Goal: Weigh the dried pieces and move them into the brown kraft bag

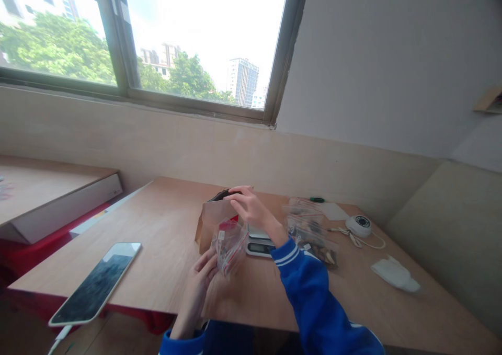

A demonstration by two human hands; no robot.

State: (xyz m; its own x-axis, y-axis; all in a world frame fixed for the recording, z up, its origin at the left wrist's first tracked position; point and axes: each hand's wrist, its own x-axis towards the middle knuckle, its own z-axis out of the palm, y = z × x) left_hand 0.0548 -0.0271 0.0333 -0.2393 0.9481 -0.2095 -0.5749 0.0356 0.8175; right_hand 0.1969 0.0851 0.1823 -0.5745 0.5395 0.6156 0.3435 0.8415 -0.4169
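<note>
My left hand (204,270) pinches the edge of a clear zip bag (231,242) with a small white label, in front of a brown paper bag (212,216). The paper bag stands upright, its top open and dark inside. Over its right top edge reaches my right hand (248,207), fingertips at the opening; whether they grip the rim is too small to tell. A kitchen scale (259,248) lies just right of the clear bag, partly behind my right wrist.
Filled clear bags (314,237) lie right of my right forearm. Beyond them are a white round device (358,225) with a cable, a crumpled white wrapper (394,273) and a green-handled tool (317,199). A phone (98,284) with a cable is at left.
</note>
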